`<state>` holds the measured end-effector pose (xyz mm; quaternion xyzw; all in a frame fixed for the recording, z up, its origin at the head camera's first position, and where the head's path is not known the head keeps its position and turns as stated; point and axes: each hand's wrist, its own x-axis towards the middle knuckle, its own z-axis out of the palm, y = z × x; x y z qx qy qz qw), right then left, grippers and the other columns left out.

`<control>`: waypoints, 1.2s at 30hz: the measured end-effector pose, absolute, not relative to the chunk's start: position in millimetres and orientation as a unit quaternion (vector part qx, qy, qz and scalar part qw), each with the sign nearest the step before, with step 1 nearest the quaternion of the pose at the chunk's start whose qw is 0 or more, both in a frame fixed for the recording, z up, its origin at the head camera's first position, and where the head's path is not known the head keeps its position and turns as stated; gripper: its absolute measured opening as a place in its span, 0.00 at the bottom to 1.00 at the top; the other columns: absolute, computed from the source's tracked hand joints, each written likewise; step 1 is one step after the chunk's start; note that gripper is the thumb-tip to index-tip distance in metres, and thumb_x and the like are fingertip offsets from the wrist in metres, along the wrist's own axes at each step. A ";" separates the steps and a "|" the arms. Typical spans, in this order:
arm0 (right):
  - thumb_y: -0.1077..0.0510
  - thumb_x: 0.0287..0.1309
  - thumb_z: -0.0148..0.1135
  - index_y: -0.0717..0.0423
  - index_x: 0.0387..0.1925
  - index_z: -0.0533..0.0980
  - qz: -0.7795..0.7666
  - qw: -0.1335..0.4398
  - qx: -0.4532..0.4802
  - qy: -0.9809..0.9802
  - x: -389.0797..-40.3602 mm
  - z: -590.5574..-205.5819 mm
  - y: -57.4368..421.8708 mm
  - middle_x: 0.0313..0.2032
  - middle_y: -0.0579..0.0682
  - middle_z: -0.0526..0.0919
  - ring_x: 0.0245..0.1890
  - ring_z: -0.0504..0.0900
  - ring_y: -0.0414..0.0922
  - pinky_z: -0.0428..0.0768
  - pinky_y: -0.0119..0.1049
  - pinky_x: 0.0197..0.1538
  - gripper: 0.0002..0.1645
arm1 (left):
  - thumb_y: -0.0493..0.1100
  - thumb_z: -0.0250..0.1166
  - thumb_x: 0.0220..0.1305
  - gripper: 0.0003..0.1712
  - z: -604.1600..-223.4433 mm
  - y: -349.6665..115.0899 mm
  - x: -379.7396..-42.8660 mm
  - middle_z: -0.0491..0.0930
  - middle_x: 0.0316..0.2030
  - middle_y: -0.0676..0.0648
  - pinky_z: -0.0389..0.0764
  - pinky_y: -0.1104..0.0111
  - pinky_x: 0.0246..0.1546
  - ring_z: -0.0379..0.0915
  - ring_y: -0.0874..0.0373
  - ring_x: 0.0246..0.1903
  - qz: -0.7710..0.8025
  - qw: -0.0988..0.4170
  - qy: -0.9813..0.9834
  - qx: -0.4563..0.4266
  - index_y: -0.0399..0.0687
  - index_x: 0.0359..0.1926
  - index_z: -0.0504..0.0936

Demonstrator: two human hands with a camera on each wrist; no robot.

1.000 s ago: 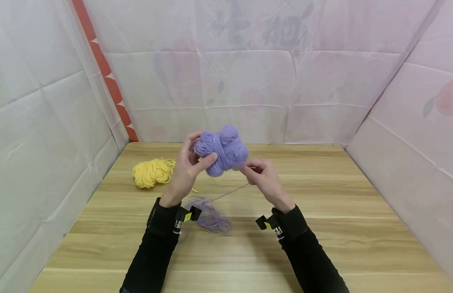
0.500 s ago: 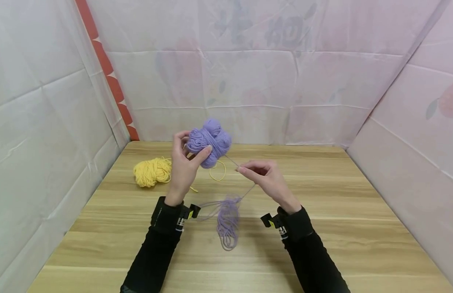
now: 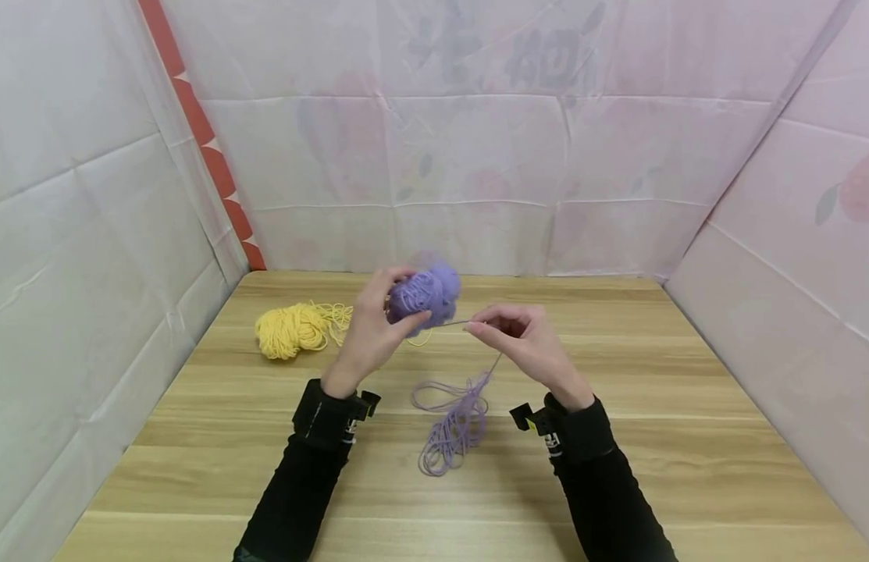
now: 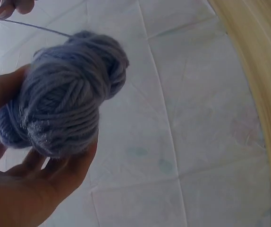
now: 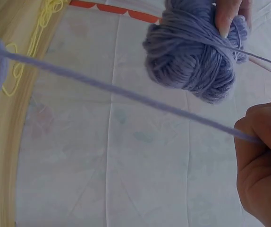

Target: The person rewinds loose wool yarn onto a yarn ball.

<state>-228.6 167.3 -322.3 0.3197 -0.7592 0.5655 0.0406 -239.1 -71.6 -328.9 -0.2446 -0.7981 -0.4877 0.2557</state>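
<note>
My left hand (image 3: 369,332) grips a purple ball of yarn (image 3: 427,297) above the table, thumb on the near side and fingers behind it. The ball is lumpy, with strands wound across its middle, as the right wrist view shows. To its right, my right hand (image 3: 521,339) pinches a purple strand (image 5: 140,99) between thumb and fingers. One end of the strand runs taut to the ball. From the other side of the hand it drops to a loose purple tangle of yarn (image 3: 451,433) between my forearms, at the table's middle.
A yellow skein of yarn (image 3: 290,332) lies at the back left of the wooden table (image 3: 638,468), its loose loops trailing right behind my left hand. White printed sheets (image 3: 476,156) wall in the back and both sides.
The purple ball has swung left, then back right and turned in my left hand. My right hand has drawn slightly right with the strand, and the loose purple tangle has shifted right.
</note>
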 end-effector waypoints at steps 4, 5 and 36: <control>0.64 0.62 0.61 0.62 0.38 0.81 0.569 0.059 0.326 -0.752 -230.8 -321.5 169.0 0.19 0.41 0.70 0.18 0.60 0.40 0.59 0.34 0.23 0.06 | 0.33 0.73 0.50 0.33 -329.9 -71.0 -237.4 0.75 0.52 0.39 0.80 0.55 0.53 0.74 0.46 0.53 -0.446 0.223 -0.813 -0.301 0.42 0.57 0.72; 0.64 0.62 0.61 0.62 0.37 0.81 0.571 0.061 0.327 -0.750 -231.8 -321.5 169.5 0.20 0.41 0.71 0.18 0.60 0.40 0.60 0.34 0.23 0.06 | 0.33 0.73 0.50 0.33 -329.5 -70.9 -236.7 0.75 0.53 0.39 0.79 0.55 0.55 0.74 0.46 0.53 -0.438 0.212 -0.816 -0.311 0.42 0.57 0.72; 0.62 0.60 0.64 0.55 0.31 0.81 0.653 0.008 0.257 -0.713 -245.7 -329.7 171.1 0.26 0.43 0.80 0.24 0.75 0.34 0.79 0.26 0.27 0.02 | 0.29 0.71 0.51 0.31 -317.8 -77.6 -225.7 0.74 0.53 0.44 0.80 0.61 0.53 0.74 0.52 0.51 -0.536 -0.034 -0.735 -0.414 0.45 0.56 0.72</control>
